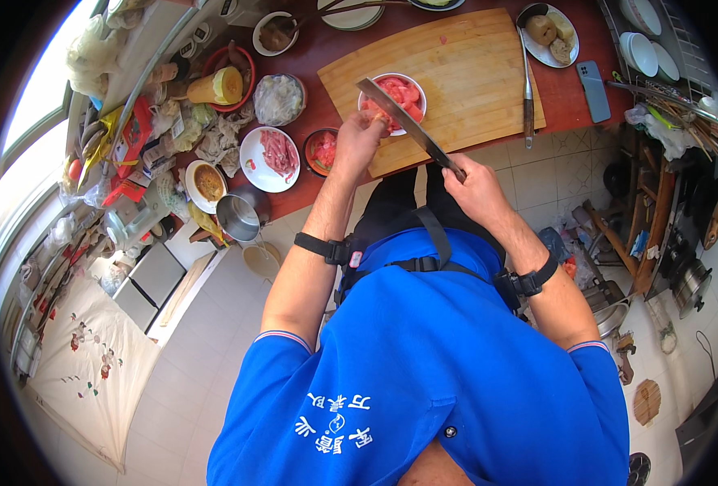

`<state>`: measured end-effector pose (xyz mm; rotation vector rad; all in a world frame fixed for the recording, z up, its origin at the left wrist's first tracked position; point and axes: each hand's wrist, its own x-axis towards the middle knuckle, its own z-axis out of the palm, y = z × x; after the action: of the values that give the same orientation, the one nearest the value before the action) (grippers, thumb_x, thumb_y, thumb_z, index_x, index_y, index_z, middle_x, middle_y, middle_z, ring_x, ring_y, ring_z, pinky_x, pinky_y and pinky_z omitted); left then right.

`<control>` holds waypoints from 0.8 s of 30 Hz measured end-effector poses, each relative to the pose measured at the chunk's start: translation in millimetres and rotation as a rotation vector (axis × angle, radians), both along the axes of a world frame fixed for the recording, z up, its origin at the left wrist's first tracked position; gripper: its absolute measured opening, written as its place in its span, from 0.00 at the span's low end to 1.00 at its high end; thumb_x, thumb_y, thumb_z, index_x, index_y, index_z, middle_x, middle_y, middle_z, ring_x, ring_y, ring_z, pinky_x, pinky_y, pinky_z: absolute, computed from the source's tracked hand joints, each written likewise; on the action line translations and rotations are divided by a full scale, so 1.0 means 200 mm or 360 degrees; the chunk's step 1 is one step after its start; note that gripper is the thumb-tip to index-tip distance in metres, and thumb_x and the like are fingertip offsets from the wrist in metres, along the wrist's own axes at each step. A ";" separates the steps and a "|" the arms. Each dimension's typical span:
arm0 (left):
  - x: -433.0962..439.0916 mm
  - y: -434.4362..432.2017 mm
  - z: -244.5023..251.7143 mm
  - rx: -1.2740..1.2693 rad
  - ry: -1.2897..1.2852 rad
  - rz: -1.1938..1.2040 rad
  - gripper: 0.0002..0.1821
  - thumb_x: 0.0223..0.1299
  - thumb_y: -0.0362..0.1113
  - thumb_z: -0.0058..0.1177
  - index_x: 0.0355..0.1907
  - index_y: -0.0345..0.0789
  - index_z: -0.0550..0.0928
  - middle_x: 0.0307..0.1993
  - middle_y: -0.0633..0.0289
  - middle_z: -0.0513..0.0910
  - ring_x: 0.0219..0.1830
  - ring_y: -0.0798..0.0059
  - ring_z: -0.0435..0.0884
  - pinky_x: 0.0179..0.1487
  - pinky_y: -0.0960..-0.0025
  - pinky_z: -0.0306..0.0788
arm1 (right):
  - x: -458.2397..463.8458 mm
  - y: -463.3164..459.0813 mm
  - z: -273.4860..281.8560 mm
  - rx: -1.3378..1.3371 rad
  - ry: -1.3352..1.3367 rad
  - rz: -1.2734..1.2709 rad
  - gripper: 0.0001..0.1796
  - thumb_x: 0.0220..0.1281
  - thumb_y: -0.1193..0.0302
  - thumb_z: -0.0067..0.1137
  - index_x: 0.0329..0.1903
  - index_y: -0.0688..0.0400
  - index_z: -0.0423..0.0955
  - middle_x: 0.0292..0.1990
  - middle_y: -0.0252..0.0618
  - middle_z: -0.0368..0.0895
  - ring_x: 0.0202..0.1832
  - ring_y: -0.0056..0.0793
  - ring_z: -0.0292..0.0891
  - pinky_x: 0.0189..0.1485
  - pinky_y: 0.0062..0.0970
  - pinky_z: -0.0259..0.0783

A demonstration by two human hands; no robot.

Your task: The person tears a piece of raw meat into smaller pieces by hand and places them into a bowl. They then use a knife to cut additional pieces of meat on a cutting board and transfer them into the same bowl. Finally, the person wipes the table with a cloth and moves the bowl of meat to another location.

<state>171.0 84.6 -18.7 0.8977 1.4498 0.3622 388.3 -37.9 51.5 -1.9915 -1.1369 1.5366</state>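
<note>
My right hand grips the handle of a kitchen knife with a broad steel blade. The blade slants up and left over a white bowl of cut tomato. Beside the bowl's near left rim, my left hand pinches a small reddish piece, likely tomato, between its fingertips, close to the blade. The fingers partly hide this piece. Under the bowl lies a wooden cutting board, with a small red scrap on its far part.
Left of the board are a small bowl of red pieces, a plate of sliced raw meat, a bowl of brown sauce and a metal pot. A ladle crosses the board's right edge, near a phone and a potato plate.
</note>
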 end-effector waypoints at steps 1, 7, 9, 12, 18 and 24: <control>0.00 0.00 0.00 -0.0019 0.0030 -0.0042 0.13 0.69 0.39 0.60 0.46 0.30 0.81 0.36 0.64 0.84 0.35 0.82 0.76 0.39 0.75 0.68 | -0.01 0.01 0.00 -0.0027 -0.0008 -0.0001 0.18 0.71 0.66 0.60 0.55 0.65 0.82 0.29 0.53 0.84 0.31 0.42 0.83 0.38 0.38 0.75; 0.02 0.01 0.03 -0.0088 -0.0105 -0.0012 0.10 0.70 0.38 0.60 0.43 0.32 0.81 0.33 0.66 0.83 0.32 0.83 0.75 0.37 0.77 0.67 | -0.04 0.01 -0.04 -0.0044 0.0020 -0.0056 0.17 0.71 0.66 0.59 0.55 0.65 0.82 0.26 0.48 0.81 0.28 0.35 0.78 0.36 0.36 0.73; 0.02 0.02 0.03 -0.0095 -0.0137 0.0050 0.10 0.71 0.38 0.60 0.43 0.32 0.81 0.33 0.66 0.84 0.32 0.84 0.75 0.37 0.78 0.67 | -0.03 -0.01 -0.05 -0.0064 0.0054 -0.0085 0.17 0.71 0.66 0.59 0.55 0.64 0.82 0.25 0.45 0.80 0.28 0.33 0.76 0.36 0.35 0.73; 0.02 0.03 0.03 -0.0088 -0.0159 0.0094 0.09 0.71 0.37 0.60 0.44 0.32 0.81 0.34 0.66 0.84 0.32 0.84 0.76 0.37 0.78 0.67 | -0.01 -0.07 -0.04 -0.0112 0.0087 -0.0114 0.17 0.71 0.67 0.58 0.55 0.64 0.82 0.25 0.43 0.79 0.28 0.30 0.76 0.35 0.34 0.73; 0.04 0.02 0.04 -0.0078 -0.0108 -0.0154 0.10 0.73 0.37 0.59 0.47 0.32 0.82 0.37 0.66 0.86 0.36 0.84 0.79 0.41 0.76 0.70 | -0.04 -0.04 -0.09 -0.0033 0.0029 -0.0116 0.15 0.71 0.66 0.58 0.51 0.64 0.82 0.27 0.44 0.82 0.29 0.32 0.77 0.36 0.36 0.74; 0.07 0.00 0.05 -0.0037 -0.0149 -0.0027 0.12 0.74 0.39 0.60 0.51 0.34 0.83 0.41 0.68 0.87 0.40 0.85 0.80 0.42 0.76 0.70 | -0.07 0.01 -0.13 0.0041 0.0034 -0.0168 0.13 0.71 0.66 0.58 0.44 0.64 0.80 0.27 0.47 0.83 0.30 0.39 0.80 0.37 0.38 0.74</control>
<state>184.5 84.3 -8.8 0.8625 1.3574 0.3693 373.4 -36.5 24.5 -1.9803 -1.0208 1.4798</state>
